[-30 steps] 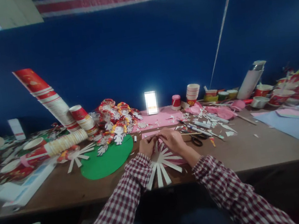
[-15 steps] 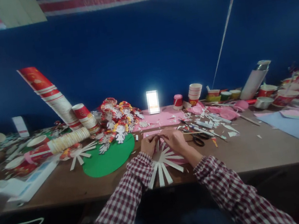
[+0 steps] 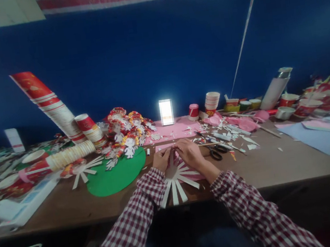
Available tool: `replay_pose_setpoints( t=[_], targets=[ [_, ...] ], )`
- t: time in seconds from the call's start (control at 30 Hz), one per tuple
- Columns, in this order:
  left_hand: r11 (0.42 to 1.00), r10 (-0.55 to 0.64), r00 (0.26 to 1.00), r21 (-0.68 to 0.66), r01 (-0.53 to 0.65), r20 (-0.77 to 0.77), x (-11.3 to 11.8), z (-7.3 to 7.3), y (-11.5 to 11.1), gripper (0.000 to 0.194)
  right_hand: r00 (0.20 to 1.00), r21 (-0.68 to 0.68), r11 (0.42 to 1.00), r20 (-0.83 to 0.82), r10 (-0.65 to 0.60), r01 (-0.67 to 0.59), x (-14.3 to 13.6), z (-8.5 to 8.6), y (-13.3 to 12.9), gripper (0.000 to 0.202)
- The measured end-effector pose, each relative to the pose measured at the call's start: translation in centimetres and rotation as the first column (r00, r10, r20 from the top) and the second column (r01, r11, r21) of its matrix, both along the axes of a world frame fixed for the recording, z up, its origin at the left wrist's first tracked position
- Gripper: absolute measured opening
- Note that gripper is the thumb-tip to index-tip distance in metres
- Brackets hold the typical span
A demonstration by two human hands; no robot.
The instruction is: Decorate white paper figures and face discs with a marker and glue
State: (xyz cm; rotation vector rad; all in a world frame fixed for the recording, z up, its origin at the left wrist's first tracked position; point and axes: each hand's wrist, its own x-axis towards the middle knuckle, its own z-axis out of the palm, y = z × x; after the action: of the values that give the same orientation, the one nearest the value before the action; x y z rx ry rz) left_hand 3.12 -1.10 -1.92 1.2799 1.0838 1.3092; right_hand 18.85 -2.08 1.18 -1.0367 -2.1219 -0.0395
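A paper cup cut into strips [image 3: 176, 178] lies splayed out flat near the table's front edge, its white strips fanning toward me. My left hand [image 3: 161, 160] is closed at its far left side, fingers pinching a strip. Just to the right, my right hand [image 3: 189, 152] is closed on the far strips too, fingertips almost meeting those of the left. Fingers hide the far part of the cut cup. Beneath it lies a pink sheet [image 3: 193, 172]. A thin wooden stick [image 3: 207, 144] lies beside the right hand, near black-handled scissors [image 3: 216, 153].
Left of my arms lies a green paper oval [image 3: 117, 176] with a pile of cut-out paper figures [image 3: 129, 144] behind it. Stacked paper cups [image 3: 56, 109] lean at the left, above a power strip [image 3: 31, 202]. Paper scraps [image 3: 234, 132] and blue sheets [image 3: 315, 136] lie at the right.
The whole view has shifted slightly, so things sit a little further left. My hands stay at the far strips, with the fingers shifted slightly. At the far left another person's hand has moved mostly out of view.
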Motion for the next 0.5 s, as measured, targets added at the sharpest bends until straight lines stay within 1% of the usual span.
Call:
replay_pose_setpoints(
  t=[0.13,0.27,0.4,0.5],
  targets=[
    [0.999,-0.024,0.999,-0.036,0.025,0.034,0.1,0.0,0.0,0.039,1.000,0.006,1.000,0.000,-0.014,0.014,0.1,0.0,0.0,0.014],
    [0.998,-0.010,0.999,-0.061,0.012,0.038,0.0,-0.6,0.3,0.035,1.000,0.008,1.000,-0.006,-0.009,0.009,0.0,0.0,0.0,0.012],
    [0.998,-0.005,0.998,-0.062,0.009,0.058,0.0,-1.1,0.6,0.039,1.000,0.007,1.000,-0.011,-0.003,0.004,0.0,0.0,0.0,0.014],
    [0.998,0.003,0.998,-0.062,0.001,0.065,0.1,-1.1,0.6,0.041,1.000,0.012,1.000,-0.023,-0.009,0.009,0.0,0.1,-0.1,0.015]
  ],
)
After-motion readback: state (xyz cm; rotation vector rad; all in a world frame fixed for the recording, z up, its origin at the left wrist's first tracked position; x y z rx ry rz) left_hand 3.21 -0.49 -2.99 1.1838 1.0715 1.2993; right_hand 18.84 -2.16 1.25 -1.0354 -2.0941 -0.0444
